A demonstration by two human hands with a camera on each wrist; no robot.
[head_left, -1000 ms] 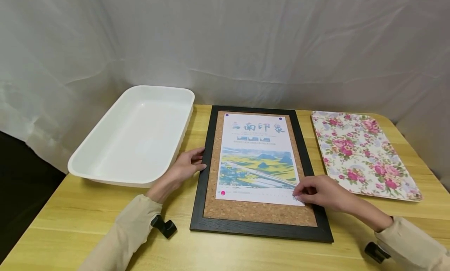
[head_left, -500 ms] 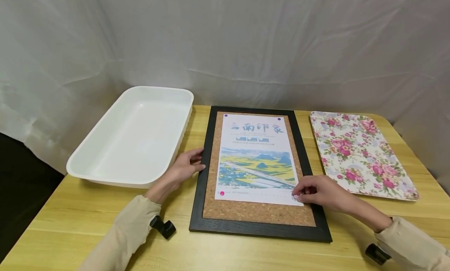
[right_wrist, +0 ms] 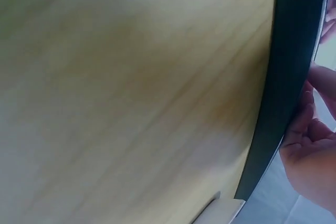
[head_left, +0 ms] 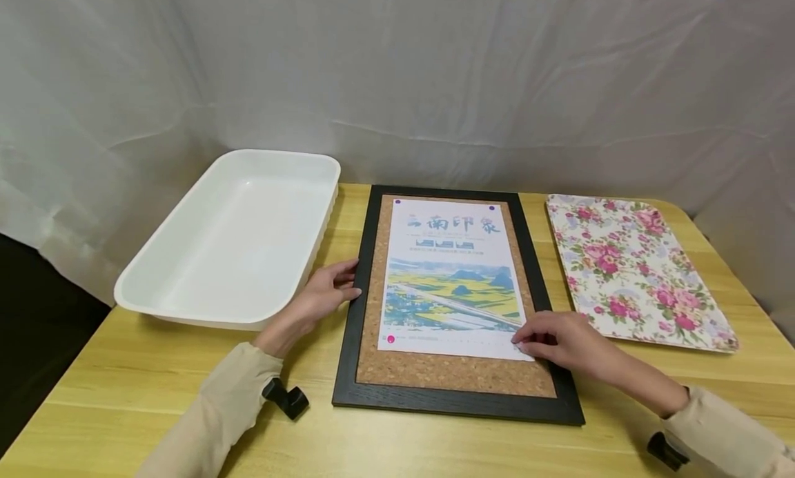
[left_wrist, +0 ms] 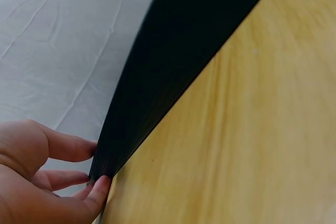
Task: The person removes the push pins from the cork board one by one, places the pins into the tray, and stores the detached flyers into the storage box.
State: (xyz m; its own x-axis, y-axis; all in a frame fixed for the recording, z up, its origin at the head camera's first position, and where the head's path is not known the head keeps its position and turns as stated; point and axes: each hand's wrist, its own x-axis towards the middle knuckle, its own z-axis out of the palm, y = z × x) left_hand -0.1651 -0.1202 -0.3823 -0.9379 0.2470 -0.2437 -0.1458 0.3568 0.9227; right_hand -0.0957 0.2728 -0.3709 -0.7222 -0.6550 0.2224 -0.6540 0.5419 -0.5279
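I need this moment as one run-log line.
left hand: touches black frame, left side | right hand: at poster, lower right corner | pink pin: lower left | purple pins: upper corners

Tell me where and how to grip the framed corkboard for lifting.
Probably best by the black frame, at its long sides, one hand from left, one from right: the corkboard lies flat on the table, and the pinned sheet covers most of its face.

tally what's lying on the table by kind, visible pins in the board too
White tub: 1
Floral tray: 1
Framed cork board: 1
Printed sheet: 1
Purple pins: 2
Pink pin: 1
Total: 7; the right hand could hide another pin
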